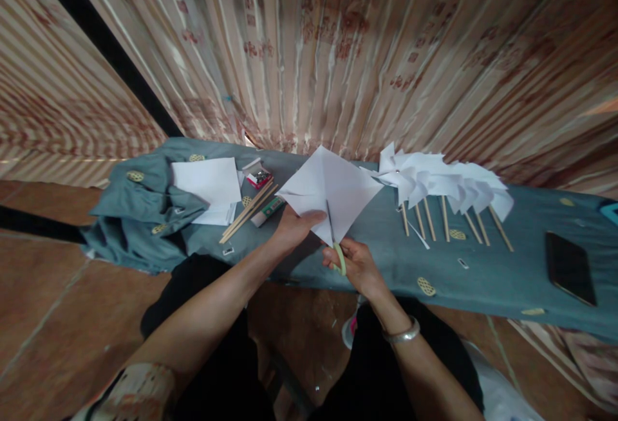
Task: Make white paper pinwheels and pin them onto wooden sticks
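Partly hidden under the white paper square (340, 183), the left grip (292, 228) pinches its near-left side. The right grip (358, 264) clasps green-handled scissors (342, 260) at the square's near corner.

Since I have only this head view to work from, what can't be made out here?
All in the head view:
Left hand: far part hidden beneath the white sheet.
Scissors: lower blade hidden by the sheet, part of the handles by the right hand.
Pinwheels: partly hidden by one another.
Small box: contents too small to identify.
Blue object: cut off by the right edge.
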### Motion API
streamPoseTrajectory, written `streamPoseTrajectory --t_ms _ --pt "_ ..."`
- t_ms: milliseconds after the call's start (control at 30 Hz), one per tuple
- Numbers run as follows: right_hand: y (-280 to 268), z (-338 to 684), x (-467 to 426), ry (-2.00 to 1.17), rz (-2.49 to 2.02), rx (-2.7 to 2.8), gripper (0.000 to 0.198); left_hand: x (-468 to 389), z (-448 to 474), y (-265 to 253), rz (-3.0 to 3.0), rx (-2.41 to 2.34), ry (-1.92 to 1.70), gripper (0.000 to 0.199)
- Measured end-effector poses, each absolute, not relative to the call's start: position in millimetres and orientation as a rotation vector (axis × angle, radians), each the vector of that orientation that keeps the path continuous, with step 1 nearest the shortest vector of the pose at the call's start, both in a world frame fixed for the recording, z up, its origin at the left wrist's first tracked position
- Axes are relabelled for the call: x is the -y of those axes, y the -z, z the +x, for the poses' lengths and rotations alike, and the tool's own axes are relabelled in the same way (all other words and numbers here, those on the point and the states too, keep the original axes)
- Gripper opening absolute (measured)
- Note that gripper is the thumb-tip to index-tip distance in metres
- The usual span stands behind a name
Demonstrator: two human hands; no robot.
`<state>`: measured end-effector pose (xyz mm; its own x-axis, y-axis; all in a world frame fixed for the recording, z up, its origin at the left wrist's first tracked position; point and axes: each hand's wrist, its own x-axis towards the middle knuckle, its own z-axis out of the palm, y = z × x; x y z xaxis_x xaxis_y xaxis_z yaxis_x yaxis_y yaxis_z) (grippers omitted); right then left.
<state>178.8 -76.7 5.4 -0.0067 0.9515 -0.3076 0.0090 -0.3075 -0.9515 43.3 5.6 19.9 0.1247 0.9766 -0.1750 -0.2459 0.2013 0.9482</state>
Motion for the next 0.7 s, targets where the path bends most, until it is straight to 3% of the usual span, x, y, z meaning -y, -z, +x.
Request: streamPoseTrajectory --t_ms 367,700 --pt "-6 174 76 -1.427 -1.398 0.98 0.042 -7 44 -14 0.942 -1.01 -1.132 0.027" --pt "-18 191 82 -1.626 -1.374 1.17 0.049 -32 27 -17 0.97 -1.075 -1.338 0.036"
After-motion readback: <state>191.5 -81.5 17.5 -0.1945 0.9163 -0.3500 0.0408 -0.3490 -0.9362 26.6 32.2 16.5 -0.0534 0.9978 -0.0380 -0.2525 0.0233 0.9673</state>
